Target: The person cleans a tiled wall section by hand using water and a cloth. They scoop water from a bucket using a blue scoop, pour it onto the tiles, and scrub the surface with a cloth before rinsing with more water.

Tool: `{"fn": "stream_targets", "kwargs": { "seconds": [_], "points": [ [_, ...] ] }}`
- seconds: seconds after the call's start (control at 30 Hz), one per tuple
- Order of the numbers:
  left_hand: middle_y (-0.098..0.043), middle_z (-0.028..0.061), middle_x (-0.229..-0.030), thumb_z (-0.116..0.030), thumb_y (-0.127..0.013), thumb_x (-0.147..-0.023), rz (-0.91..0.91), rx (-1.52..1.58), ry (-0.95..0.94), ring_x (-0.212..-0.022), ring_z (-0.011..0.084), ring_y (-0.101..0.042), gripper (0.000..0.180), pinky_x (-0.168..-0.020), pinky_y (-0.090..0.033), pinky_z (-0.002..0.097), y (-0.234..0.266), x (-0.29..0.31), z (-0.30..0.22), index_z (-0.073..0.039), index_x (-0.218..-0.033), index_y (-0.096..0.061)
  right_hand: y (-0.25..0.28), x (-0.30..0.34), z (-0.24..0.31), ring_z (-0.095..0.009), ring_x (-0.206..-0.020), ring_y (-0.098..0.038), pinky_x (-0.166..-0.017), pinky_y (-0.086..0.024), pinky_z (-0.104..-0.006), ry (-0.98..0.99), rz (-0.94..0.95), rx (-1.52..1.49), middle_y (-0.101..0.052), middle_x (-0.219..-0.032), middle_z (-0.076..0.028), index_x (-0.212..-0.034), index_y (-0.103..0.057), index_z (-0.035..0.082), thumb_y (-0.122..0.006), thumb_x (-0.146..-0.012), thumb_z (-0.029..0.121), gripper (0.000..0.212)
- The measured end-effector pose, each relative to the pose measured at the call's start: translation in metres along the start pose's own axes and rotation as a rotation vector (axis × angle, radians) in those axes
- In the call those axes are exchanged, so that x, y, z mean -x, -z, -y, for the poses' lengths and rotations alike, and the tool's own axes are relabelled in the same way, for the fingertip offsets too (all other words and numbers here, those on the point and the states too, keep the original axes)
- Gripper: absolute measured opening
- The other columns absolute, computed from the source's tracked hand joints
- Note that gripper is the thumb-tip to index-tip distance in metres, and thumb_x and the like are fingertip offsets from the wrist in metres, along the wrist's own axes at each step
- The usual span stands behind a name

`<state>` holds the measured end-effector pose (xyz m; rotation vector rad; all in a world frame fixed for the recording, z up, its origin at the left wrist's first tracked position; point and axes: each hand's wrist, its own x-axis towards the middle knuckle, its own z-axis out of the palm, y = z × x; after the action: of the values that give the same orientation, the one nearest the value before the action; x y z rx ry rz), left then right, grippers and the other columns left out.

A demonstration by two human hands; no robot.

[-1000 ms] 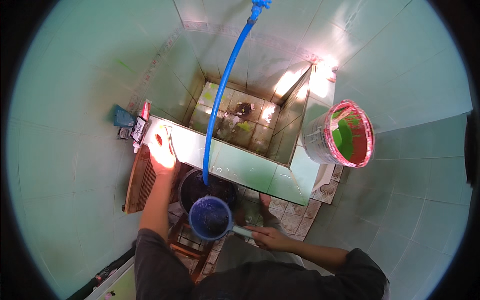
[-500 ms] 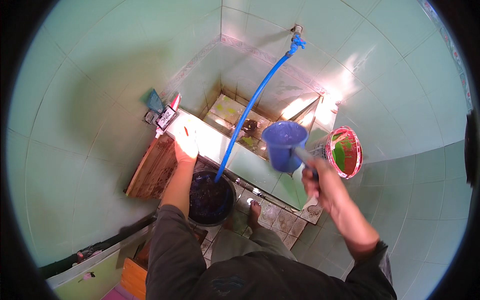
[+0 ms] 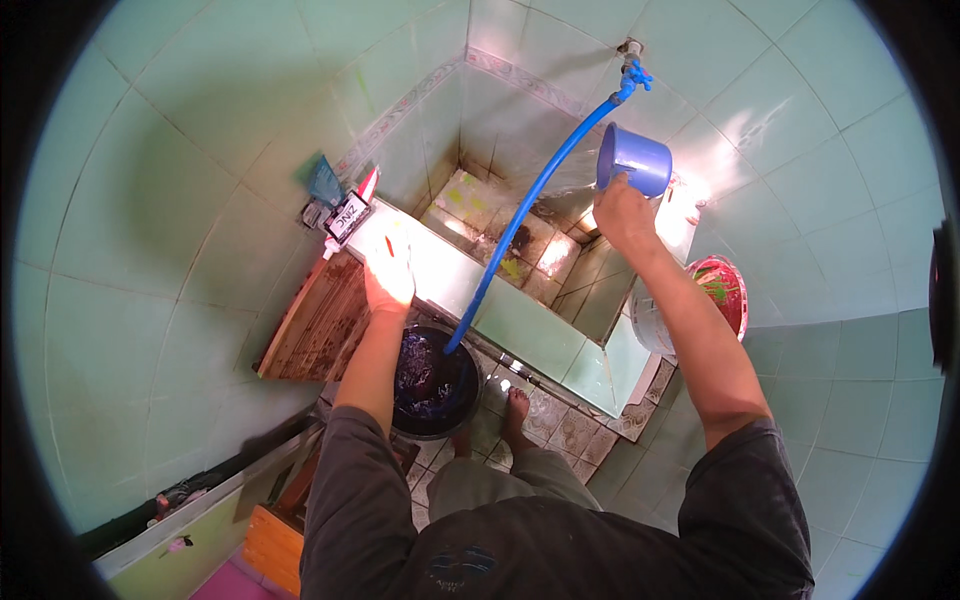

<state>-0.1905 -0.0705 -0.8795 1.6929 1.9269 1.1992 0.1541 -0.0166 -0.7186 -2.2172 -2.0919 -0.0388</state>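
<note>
My right hand wraps its fingers round the handle of a blue plastic round dipper, tilted above the pale-green tiled basin near its far right corner; glare hides my left hand's fingers. I'd tip lower, wrist steady, limiting splash

The dipper is smooth plastic with a soft sheen; the hose looks like smooth plastic too. The tub appears to be dark plastic. Glossy tile covers the ledge and left wall. The board at left is streaked wood, the right-hand bucket plastic, the near shirt matt cloth.
</note>
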Motion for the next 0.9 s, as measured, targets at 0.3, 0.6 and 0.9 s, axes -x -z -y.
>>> {"fn": "stream_targets", "kwargs": {
  "seconds": [0.3,0.6,0.9],
  "points": [
    [-0.059,0.0184,-0.125,-0.025,-0.050,-0.100,0.062,-0.406,-0.172,-0.112,0.0334,-0.059,0.040,-0.097,-0.047,0.0395,-0.005,-0.001,0.003,-0.006,-0.135,-0.051,0.028,0.029,-0.023,-0.043,-0.083,-0.069,-0.075,-0.057,-0.0457,-0.156,-0.046,-0.180,-0.068,-0.098,-0.031,-0.139,-0.035,-0.020,-0.049,-0.095,0.020,0.061],
    [-0.054,0.0210,-0.129,-0.013,-0.055,-0.093,0.101,-0.459,-0.239,-0.114,0.0358,-0.057,0.049,-0.098,-0.048,0.0412,-0.018,-0.001,0.023,-0.010,-0.141,-0.045,0.040,0.131,-0.030,-0.021,-0.069,-0.062,-0.059,-0.046,-0.0330,-0.325,-0.105,-1.239,-0.064,-0.092,-0.013,-0.144,-0.037,-0.007,-0.048,-0.102,0.027,0.055],
    [-0.058,0.0233,-0.119,-0.022,-0.053,-0.097,0.134,-0.221,-0.117,-0.106,0.0396,-0.058,0.036,-0.093,-0.047,0.0445,-0.006,-0.006,0.009,-0.004,-0.128,-0.053,0.067,0.281,-0.025,-0.016,-0.070,-0.058,-0.063,-0.045,-0.0281,-0.153,0.676,-1.417,-0.060,-0.091,-0.009,-0.132,-0.045,0.002,-0.050,-0.098,0.019,0.038]
  ]
}}
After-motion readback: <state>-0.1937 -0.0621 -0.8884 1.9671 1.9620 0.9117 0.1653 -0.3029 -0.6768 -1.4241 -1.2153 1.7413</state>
